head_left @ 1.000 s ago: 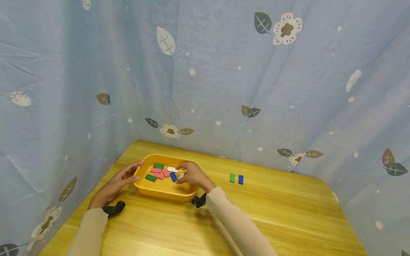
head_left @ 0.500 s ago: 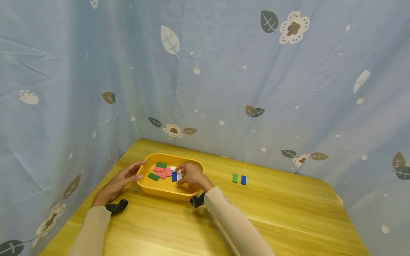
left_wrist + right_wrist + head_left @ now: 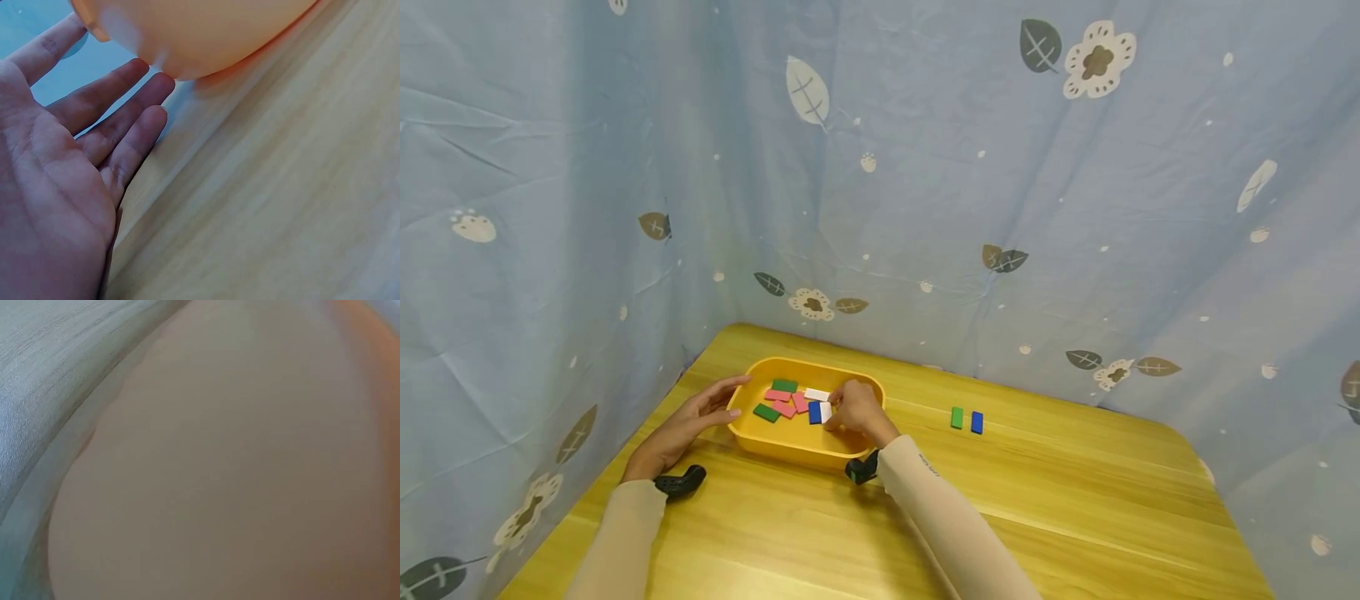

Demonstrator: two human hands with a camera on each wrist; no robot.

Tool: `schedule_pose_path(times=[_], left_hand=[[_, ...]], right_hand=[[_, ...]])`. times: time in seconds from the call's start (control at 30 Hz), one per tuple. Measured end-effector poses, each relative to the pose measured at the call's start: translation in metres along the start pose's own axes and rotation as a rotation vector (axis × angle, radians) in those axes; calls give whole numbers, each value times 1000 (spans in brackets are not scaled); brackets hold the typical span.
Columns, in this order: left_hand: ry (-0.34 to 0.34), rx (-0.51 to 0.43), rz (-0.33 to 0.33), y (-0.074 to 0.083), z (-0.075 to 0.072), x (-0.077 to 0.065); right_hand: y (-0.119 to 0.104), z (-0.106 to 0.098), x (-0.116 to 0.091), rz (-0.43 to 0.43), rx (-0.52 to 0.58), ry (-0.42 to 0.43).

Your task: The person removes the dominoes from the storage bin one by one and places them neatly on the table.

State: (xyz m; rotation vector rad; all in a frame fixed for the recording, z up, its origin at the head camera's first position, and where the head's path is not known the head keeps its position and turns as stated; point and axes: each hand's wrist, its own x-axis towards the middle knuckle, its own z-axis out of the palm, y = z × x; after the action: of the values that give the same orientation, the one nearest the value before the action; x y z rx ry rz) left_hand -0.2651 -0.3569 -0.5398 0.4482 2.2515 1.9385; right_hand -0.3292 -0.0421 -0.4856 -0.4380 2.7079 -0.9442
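white block [image 3: 826,412] inside yellow tub [image 3: 797,454], close beside blue block [image 3: 815,412]; grip of right hand [image 3: 857,412] clamped on this white block. left hand [image 3: 688,423] touches tub's left end, its fingers spread apart.

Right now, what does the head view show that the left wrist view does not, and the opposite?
Only the head view shows the right hand pinching a white block in the yellow tray, the other blocks there, and a green block and a blue block to the right. Only the left wrist view shows the left hand from its palm side. Both share that hand at the tray, and the table.
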Motion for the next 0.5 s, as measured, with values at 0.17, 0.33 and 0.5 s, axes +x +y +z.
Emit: schedule_pose_path(times=[0.17,0.33,0.5], left_hand=[[6,-4,-1,2,1,1],[5,-4,-3,1,2,1],[7,-5,-3,0,1,0]], right_hand=[[1,0,-1,-19,30,1],[1,2,-2,-44,37,-3],[2,5,-1,-73,137,-15]])
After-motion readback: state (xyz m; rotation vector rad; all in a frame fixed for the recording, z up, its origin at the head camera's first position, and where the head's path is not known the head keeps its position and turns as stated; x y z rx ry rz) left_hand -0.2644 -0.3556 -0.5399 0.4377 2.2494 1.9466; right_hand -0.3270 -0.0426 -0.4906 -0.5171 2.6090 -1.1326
